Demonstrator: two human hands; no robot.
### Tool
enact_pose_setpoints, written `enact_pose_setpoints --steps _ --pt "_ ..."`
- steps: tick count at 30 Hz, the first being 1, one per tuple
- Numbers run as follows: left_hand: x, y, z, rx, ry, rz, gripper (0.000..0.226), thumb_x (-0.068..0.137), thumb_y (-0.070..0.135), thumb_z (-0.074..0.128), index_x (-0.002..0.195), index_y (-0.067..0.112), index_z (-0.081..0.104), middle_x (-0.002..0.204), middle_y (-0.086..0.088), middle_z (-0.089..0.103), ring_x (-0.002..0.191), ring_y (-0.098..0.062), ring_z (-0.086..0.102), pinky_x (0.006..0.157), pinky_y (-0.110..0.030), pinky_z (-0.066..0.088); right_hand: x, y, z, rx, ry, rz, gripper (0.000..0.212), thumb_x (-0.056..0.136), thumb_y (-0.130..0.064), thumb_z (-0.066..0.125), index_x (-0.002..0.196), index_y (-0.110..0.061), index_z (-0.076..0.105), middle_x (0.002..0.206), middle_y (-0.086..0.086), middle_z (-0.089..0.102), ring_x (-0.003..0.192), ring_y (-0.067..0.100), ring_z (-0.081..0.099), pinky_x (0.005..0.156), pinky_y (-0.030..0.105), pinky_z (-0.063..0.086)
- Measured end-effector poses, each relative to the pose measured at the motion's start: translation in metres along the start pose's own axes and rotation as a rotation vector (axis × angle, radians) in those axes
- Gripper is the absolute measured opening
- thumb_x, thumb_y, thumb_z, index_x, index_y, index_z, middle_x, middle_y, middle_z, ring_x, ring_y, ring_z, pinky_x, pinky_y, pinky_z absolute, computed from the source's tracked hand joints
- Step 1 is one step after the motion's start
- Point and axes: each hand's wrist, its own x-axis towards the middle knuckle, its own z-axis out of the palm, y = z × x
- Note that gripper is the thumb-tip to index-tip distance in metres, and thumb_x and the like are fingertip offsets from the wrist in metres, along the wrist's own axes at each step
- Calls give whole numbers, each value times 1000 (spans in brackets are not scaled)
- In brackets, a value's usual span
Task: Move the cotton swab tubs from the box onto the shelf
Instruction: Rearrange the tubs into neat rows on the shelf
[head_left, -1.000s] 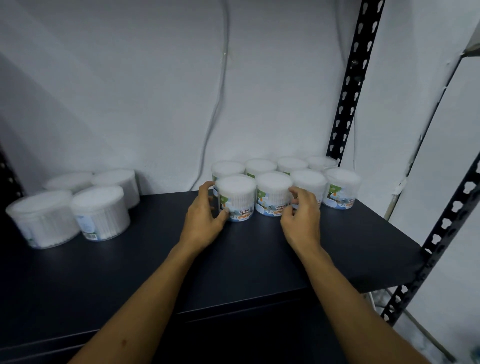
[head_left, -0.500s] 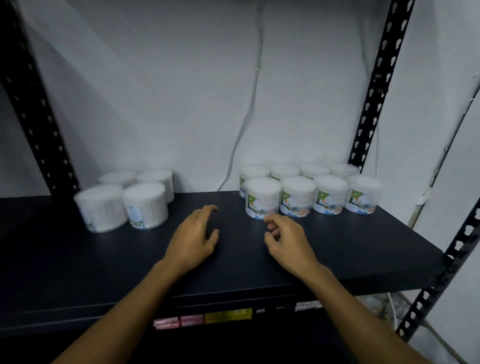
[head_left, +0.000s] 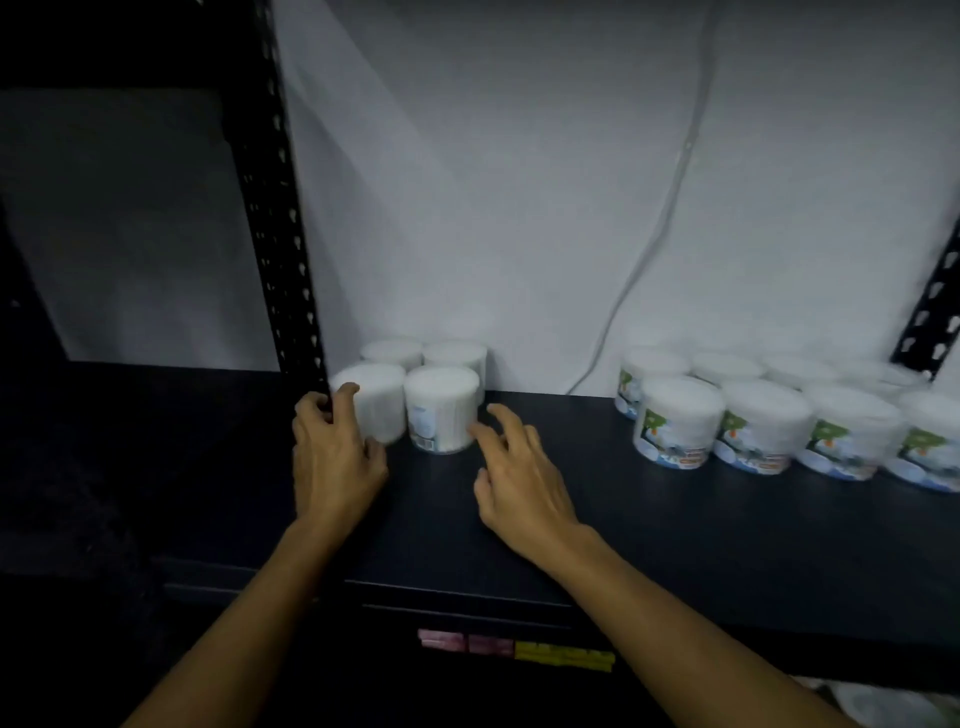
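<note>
Blur smears the upright tub (head_left: 371, 410) your left hand (head_left: 332, 457) grips; your right hand (head_left: 519, 480) splays open beside its neighbour (head_left: 441, 408).

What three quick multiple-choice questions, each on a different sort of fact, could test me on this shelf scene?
1. Where does the small cluster of tubs stand?
A. beside the black upright
B. on the floor
C. on top of the right-hand tubs

2. How many tubs are in it?
A. two
B. four
C. seven

3. What is the left hand doing?
A. hanging idle
B. gripping the front-left tub
C. pulling the cable

Answers: 1 A, it sits on the shelf next to the upright. 2 B, two rows of two. 3 B, fingers curl round the front-left tub.
</note>
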Motion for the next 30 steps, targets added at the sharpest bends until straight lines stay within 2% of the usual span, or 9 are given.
enact_pose_setpoints --steps 3,6,8,12,18,21,24,26,30 --pt "7 -1 3 -160 -27 -188 80 77 8 63 142 29 21 145 -24 20 119 -45 41 89 -50 45 22 -13 16 -23 14 -31 66 80 -8 59 141 -16 36 153 14 24 102 32 51 65 38 54" --pt "11 -8 3 -341 -128 -309 89 80 10 60 146 43 9 130 -25 41 105 -41 53 84 -39 44 38 -17 27 -11 11 -31 78 84 -17 59 149 -27 18 157 9 11 110 33 46 64 40 54" --pt "12 -12 1 -353 -161 -290 87 80 7 57 147 43 15 126 -20 46 107 -36 54 88 -35 43 42 -15 28 -9 -25 -6 71 88 -28 57 148 -28 19 157 6 11 116 32 41 73 43 54" --pt "9 -13 0 -334 -130 -221 80 75 -11 49 143 31 35 127 -14 48 112 -28 51 88 -27 40 40 -10 19 86 86 87 50 86 -38 59 130 -20 44 146 4 32 114 29 43 81 42 51" --pt "3 -11 -1 -352 4 -64 74 68 -19 44 129 23 54 90 -3 57 81 -16 57 75 -26 49 31 4 11 246 168 218 50 84 -21 61 131 -14 45 154 6 24 132 28 37 98 38 43" --pt "2 -5 0 -245 48 3 74 71 -15 51 136 20 46 116 -10 48 100 -21 49 83 -31 45 29 4 11 209 199 180 53 80 -6 55 132 -14 47 154 9 27 136 30 30 105 41 39" --pt "5 -8 7 -154 -90 33 88 69 -15 56 147 16 29 154 -8 21 138 -27 24 109 -38 32 28 3 11 201 153 122 55 78 1 53 131 -10 51 146 11 40 135 29 34 103 49 41" --pt "5 -9 9 -139 -160 63 91 68 -17 56 149 13 24 158 -7 16 144 -24 14 117 -37 22 27 3 10 227 130 128 55 79 2 53 133 -9 50 148 10 40 137 27 34 105 47 41" --pt "1 -5 6 -241 -31 141 86 66 -20 55 143 11 34 144 -11 37 132 -23 34 107 -33 35 27 3 6 256 104 214 64 81 4 52 142 -12 39 158 10 19 142 28 26 107 42 40"
